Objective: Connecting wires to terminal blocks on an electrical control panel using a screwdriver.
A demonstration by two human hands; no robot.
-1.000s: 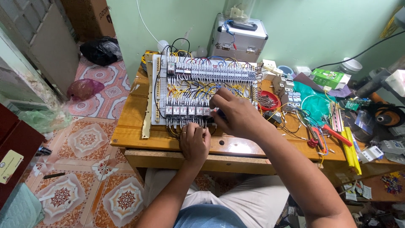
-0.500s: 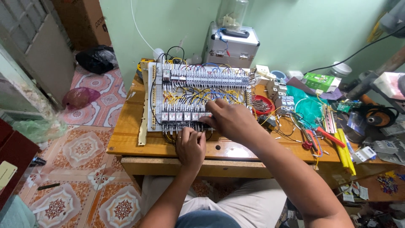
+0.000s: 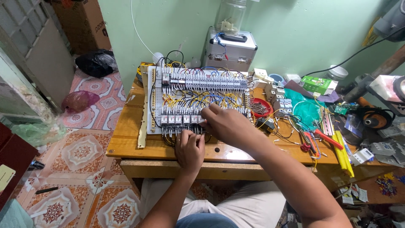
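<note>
I'm mid-wiring on the control panel (image 3: 198, 99): left hand (image 3: 190, 148) pinches wires at the bottom relays (image 3: 181, 119), right hand (image 3: 225, 125) (grip hidden, can't tell) wants steadier seating.

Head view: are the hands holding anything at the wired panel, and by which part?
Cannot be told. Both the left hand and the right hand rest fingertips at the lower row of relays on the control panel; any grasped wire is hidden.

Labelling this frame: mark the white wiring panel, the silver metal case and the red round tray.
white wiring panel (image 3: 157, 90), head view, bare left edge of the board
silver metal case (image 3: 228, 55), head view, front wall
red round tray (image 3: 265, 104), head view, right rim
</note>
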